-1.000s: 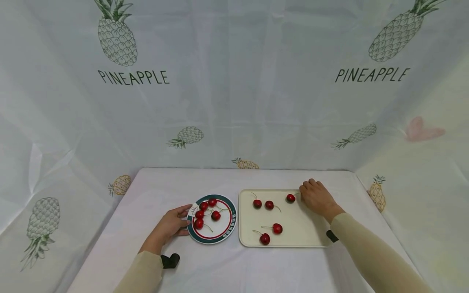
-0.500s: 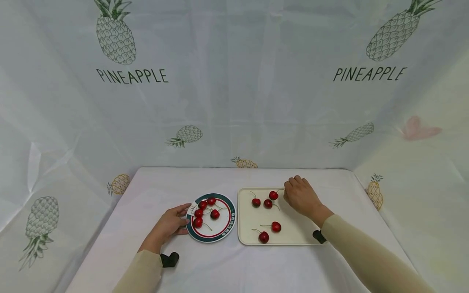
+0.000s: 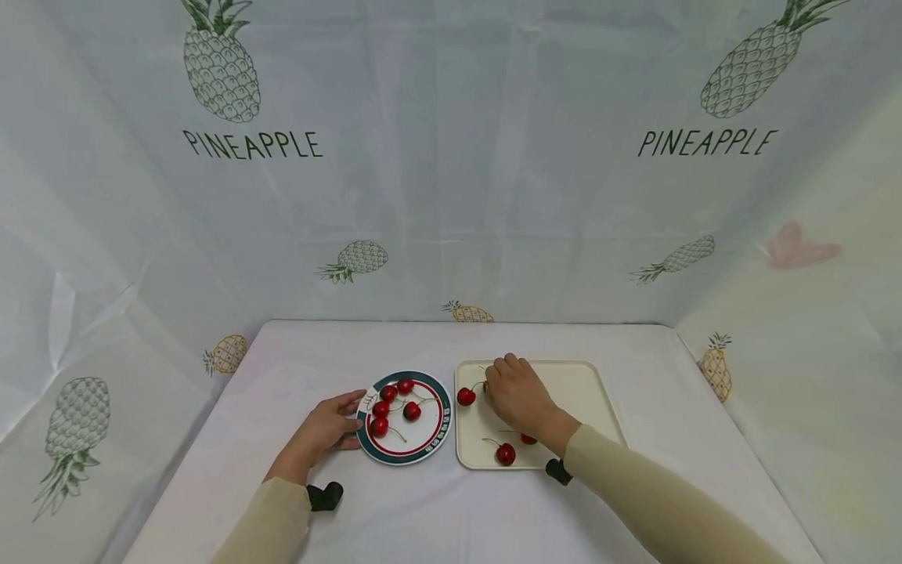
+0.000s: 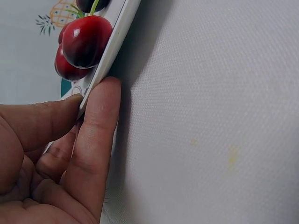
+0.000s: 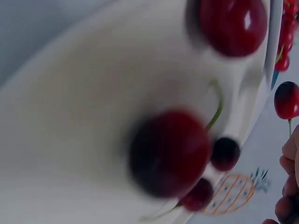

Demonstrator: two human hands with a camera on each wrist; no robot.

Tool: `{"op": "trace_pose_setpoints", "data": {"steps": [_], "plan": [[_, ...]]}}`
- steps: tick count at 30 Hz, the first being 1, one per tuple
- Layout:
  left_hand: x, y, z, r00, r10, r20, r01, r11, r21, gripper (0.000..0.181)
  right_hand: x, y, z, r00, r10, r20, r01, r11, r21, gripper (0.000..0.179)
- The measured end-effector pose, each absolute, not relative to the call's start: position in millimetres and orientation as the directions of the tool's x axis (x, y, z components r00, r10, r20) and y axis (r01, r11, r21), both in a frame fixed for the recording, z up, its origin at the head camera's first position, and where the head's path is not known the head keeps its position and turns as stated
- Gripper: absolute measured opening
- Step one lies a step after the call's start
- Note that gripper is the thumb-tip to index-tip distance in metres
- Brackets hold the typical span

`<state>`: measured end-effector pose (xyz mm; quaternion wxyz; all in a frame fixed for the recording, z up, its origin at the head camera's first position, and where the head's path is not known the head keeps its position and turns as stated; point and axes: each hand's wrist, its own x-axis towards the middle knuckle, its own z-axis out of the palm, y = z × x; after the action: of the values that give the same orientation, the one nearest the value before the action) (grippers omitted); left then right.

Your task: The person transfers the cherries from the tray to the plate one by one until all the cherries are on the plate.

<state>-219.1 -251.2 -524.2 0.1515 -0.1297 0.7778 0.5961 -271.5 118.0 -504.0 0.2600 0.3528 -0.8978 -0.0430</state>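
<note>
My left hand (image 3: 324, 429) pinches the edge of a round plate (image 3: 443, 423) with a green border and red ring, thumb over the rim and a finger (image 4: 100, 126) under it. Several red cherries (image 3: 412, 411) with stems lie on the plate. My right hand (image 3: 521, 401) holds a cherry (image 3: 466, 396) by its stem, over the left part of a cream rectangular tray (image 3: 581, 384). In the right wrist view this held cherry (image 5: 287, 100) hangs below the fingers. Other cherries (image 3: 505, 454) lie on the tray, some partly hidden behind the right hand.
The plate and the tray stand side by side on a white-covered table (image 3: 395, 517), a narrow gap between them. A pale curtain (image 3: 479, 188) with pineapple prints rises behind the table and along its sides.
My right hand has moved left across the tray, from its far right corner to its left side, carrying the cherry along by the stem. The left hand stays at the plate.
</note>
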Motion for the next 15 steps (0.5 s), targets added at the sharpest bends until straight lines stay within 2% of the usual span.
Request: {"op": "trace_pose_setpoints", "data": {"steps": [8,15], "plan": [[-222,-252,-526,-0.917,-0.030,-0.397,-0.391,0.259,0.883,0.067,-252,69,-507,-0.600,-0.703,0.382,-0.655,0.706,0.270,0.018],[-221,-252,-527,-0.916,-0.025,-0.400,-0.392,0.265,0.881,0.066,-235,30,-509,-0.596,-0.735,0.324,-0.681,0.676,0.281,0.021]]}}
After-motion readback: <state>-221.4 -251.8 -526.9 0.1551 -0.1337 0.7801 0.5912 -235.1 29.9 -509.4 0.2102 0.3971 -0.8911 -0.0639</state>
